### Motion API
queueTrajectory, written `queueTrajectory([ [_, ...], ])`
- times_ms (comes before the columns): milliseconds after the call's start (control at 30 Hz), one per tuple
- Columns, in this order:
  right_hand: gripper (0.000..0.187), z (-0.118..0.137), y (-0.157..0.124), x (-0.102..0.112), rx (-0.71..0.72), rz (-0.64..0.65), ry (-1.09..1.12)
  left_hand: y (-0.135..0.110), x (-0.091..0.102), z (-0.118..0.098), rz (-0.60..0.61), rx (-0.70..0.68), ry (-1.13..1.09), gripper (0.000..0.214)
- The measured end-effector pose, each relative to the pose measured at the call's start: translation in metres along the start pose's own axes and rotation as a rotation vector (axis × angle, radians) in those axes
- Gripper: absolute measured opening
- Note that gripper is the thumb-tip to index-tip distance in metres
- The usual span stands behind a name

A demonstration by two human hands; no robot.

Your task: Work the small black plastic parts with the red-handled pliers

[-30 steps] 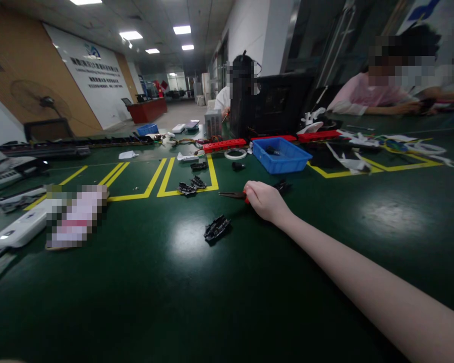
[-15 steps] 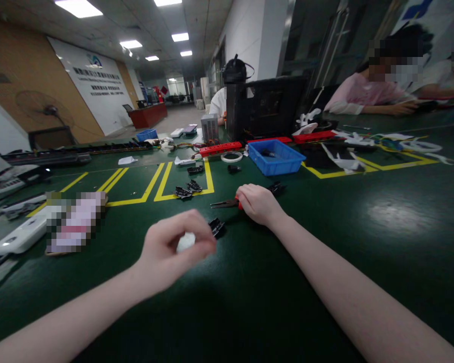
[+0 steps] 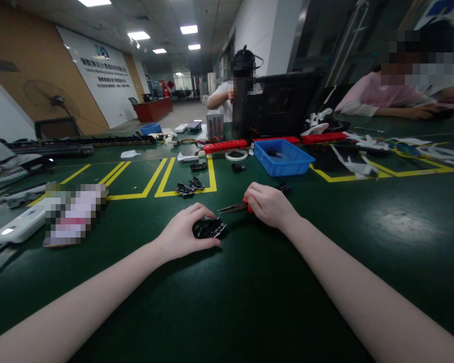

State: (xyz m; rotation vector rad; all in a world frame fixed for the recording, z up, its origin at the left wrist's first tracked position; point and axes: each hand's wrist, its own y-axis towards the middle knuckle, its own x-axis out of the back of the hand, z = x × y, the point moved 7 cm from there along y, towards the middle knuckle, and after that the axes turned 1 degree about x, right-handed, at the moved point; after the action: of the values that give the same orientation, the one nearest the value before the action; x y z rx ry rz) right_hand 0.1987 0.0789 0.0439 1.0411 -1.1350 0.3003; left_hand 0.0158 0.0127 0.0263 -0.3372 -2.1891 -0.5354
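Note:
My left hand (image 3: 185,229) is curled round a black plastic part (image 3: 211,229) at table level. Its fingers arch over the far side and the thumb lies along the near side; the palm hides part of the piece. My right hand (image 3: 267,201) is closed on red-handled needle-nose pliers (image 3: 232,208), their dark jaws pointing left above the black part. Beyond my left hand lie two similar black parts (image 3: 190,186), with another black part (image 3: 198,167) farther back. Just behind my right hand a dark part (image 3: 284,188) is half covered.
A blue bin (image 3: 285,165) with dark items inside stands behind my right hand. Near it are a white ring (image 3: 236,155) and a red power strip (image 3: 225,146). A phone (image 3: 75,214) lies at the left. Co-workers sit across the green table, one behind a large black monitor (image 3: 274,106).
My left hand has come down from above the table and closed round the black part. A whitish patch seen inside its curl earlier no longer shows. My right hand keeps the pliers.

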Motion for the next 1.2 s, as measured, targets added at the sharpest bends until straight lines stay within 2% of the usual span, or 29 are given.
queueTrajectory([
  [267,0.038,0.024,0.006,-0.009,0.149,0.043,-0.007,0.0,-0.001,-0.003,0.056,-0.025,0.012,0.04],
  [667,0.036,0.025,0.006,-0.008,0.159,0.023,-0.022,0.005,0.002,0.0,0.019,-0.077,-0.146,0.014],
  [967,0.033,0.02,0.006,0.0,0.078,-0.052,-0.016,0.006,0.001,0.004,0.03,-0.053,-0.202,0.01],
  [1200,0.031,0.02,0.006,0.0,0.097,-0.047,0.004,0.006,0.001,0.003,0.046,-0.084,-0.201,0.011],
])
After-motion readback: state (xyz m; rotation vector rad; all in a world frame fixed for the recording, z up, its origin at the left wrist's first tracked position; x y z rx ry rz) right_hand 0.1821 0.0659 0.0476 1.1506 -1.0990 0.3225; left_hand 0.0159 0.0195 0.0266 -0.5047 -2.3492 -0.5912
